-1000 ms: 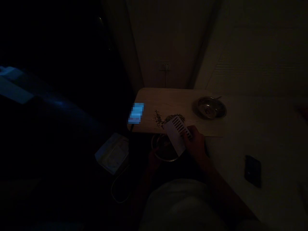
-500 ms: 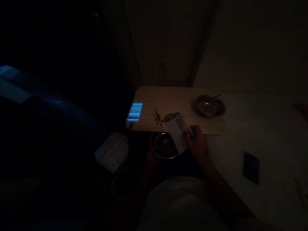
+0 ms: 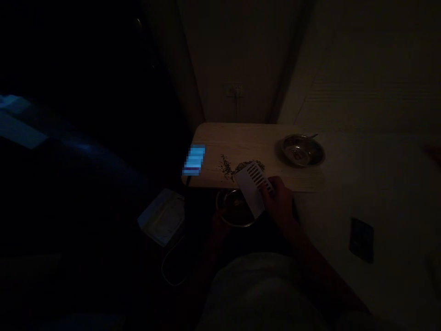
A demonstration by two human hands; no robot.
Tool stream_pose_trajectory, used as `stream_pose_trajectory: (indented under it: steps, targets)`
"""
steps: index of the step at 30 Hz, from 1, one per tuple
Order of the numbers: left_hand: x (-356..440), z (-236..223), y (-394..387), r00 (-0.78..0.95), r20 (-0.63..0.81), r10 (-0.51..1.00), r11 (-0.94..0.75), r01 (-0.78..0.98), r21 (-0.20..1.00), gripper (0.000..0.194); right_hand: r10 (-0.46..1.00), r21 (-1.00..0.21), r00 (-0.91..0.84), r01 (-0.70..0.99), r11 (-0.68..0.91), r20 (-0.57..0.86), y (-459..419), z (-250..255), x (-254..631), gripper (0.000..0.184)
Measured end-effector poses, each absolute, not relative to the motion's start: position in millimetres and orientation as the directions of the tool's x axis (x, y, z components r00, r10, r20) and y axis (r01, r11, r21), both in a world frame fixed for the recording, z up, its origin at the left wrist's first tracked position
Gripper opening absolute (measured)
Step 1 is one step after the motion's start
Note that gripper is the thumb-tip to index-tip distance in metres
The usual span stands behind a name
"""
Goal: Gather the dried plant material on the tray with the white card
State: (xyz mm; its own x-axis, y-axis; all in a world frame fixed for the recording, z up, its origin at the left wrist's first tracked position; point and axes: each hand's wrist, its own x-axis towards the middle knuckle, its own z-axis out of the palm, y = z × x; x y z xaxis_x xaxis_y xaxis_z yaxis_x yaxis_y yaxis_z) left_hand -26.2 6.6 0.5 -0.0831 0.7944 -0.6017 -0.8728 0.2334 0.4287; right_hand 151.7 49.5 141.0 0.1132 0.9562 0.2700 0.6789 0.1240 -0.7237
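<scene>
My right hand [image 3: 278, 200] is closed on a flat white card with a row of slots [image 3: 248, 188], like a slotted scraper. The card's far edge lies over a spread of small dark seeds or grains [image 3: 248, 164] on the wooden board [image 3: 248, 138]. Below the board's front edge, my left hand [image 3: 219, 221] grips the rim of a metal bowl [image 3: 237, 223]. A few pale bits show inside this bowl, though the dim light hides most of its contents. The card's lower corner overlaps the bowl's right side.
Another metal bowl [image 3: 303, 151] with a utensil in it stands at the board's right. A lit, blurred screen [image 3: 194, 160] lies at the left end. A dark phone [image 3: 361, 240] rests on the pale surface at right. Lower left is a box [image 3: 161, 217] beside a white cord [image 3: 165, 276].
The card in my right hand has shifted slightly to the left across the grains. My left hand and the bowl it holds stay nearly in place.
</scene>
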Motion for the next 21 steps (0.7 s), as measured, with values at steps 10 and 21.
stream_pose_trajectory:
  steps: [10, 21]
  targets:
    - [-25.6, 1.7, 4.8, -0.101, -0.637, 0.764, 0.229, -0.881, 0.414, 0.022, 0.956, -0.739, 0.126, 0.664, 0.119, 0.267, 44.3, 139.4, 147.7, 0.019]
    - [-27.6, -1.4, 4.4, -0.073, -0.622, 0.780, 0.238, -0.884, 0.402, 0.032, 0.960, -0.746, 0.127, 0.657, 0.108, 0.251, 35.7, 136.6, 146.3, 0.020]
